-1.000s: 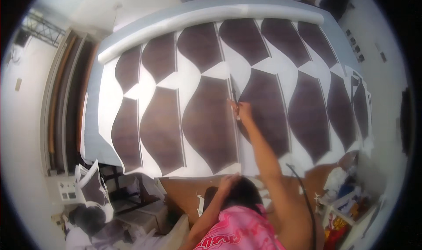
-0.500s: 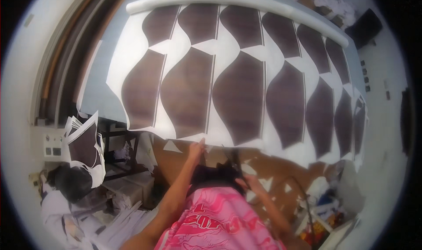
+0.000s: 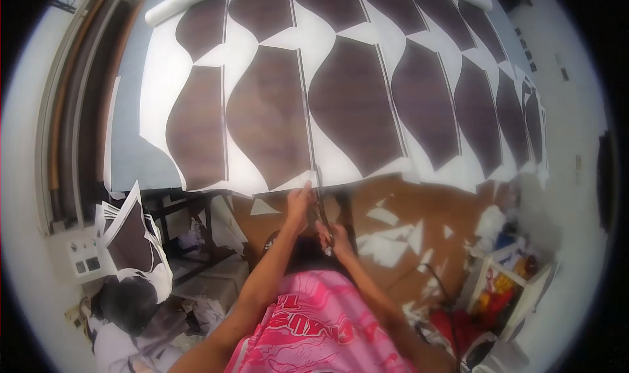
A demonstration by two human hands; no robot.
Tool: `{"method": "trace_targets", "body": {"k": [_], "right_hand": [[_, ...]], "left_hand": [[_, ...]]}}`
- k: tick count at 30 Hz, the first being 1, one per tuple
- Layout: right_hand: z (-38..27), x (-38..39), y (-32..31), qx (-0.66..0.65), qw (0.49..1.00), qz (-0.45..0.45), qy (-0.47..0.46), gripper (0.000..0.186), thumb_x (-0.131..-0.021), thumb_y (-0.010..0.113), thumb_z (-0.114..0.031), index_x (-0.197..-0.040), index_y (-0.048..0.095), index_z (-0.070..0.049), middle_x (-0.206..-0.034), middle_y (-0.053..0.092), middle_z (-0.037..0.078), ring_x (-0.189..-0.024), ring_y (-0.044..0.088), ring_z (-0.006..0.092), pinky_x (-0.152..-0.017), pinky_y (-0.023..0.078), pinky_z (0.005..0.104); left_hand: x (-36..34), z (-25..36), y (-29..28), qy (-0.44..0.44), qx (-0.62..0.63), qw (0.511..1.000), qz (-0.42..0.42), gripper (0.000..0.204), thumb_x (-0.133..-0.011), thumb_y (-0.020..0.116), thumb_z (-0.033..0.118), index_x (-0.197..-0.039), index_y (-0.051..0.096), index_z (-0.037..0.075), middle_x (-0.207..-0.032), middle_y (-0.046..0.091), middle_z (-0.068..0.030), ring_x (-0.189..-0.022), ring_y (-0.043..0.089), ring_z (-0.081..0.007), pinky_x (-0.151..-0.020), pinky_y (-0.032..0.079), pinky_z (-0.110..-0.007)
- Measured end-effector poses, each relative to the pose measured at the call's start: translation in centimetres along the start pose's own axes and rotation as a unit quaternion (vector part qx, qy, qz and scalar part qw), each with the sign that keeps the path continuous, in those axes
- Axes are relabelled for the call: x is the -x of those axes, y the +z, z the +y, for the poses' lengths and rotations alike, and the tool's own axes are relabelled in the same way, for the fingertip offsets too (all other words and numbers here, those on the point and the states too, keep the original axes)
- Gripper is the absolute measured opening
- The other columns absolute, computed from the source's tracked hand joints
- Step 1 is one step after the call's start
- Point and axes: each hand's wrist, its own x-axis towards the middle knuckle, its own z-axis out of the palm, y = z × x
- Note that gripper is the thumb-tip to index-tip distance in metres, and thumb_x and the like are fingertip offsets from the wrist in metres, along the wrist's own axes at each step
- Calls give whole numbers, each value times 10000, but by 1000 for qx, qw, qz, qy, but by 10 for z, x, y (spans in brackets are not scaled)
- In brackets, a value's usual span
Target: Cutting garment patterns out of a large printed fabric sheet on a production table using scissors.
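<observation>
A large white sheet [image 3: 152,98] printed with rows of dark brown curved shapes [image 3: 354,104] lies over a blue-grey table [image 3: 128,157]. My left hand [image 3: 300,198] pinches the sheet at its near edge, left of center. Just below and right of it, my right hand [image 3: 331,237] grips long dark scissors [image 3: 322,212], whose blades point away from me at that edge beside a dark strip between two shapes.
A white paper roll [image 3: 156,14] runs along the far edge. Long rolls [image 3: 82,104] stand at the left, above a stack of cut pieces [image 3: 134,238]. White scraps [image 3: 386,245] litter the brown floor [image 3: 386,274]. A crate of colored items [image 3: 498,288] sits at the lower right.
My right hand has drawn back with the scissors from the sheet's middle to its near edge, a strip further left. My left hand has moved left along that edge, and the view has shifted.
</observation>
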Motion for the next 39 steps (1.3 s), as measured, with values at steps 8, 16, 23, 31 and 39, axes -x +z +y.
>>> {"method": "trace_targets", "body": {"k": [8,16,23,31,39], "right_hand": [[6,5,25,-14,997,71,-35,294,-912,717,-284,-770,567,-75,-624,524,-3,-454,483,104,-415,368,252],[-6,-27,19,-13,997,70,-35,277,-973,595,-232,-772,611,-42,-605,549,45,-430,485,132,-399,358,271],[-39,-60,22,-18,996,54,-63,418,-829,804,-402,-690,554,-97,-584,515,-21,-438,489,80,-417,367,239],[-64,-109,28,11,993,63,-103,435,-826,803,-410,-670,545,-95,-575,513,-15,-432,489,86,-417,371,251],[-106,-135,30,41,989,75,-123,495,-797,825,-436,-604,516,-100,-517,488,-28,-408,454,73,-413,330,247]], "left_hand": [[3,0,-9,-8,-9,1000,-18,368,-963,647,382,-848,626,32,-791,629,-37,-699,571,-126,-665,450,-278],[1,9,-19,-11,-26,999,-28,359,-970,642,363,-857,640,22,-800,632,-40,-720,573,-120,-678,445,-273],[10,19,-13,-24,-17,1000,-9,328,-988,619,314,-850,640,17,-796,648,-68,-725,595,-141,-663,447,-274],[2,26,-14,-26,9,998,-57,380,-962,661,366,-918,655,-12,-843,678,-69,-746,623,-126,-693,485,-258],[-8,25,-10,-17,-26,999,-33,389,-965,654,336,-881,685,-43,-808,674,-75,-712,585,-132,-669,453,-275]]}}
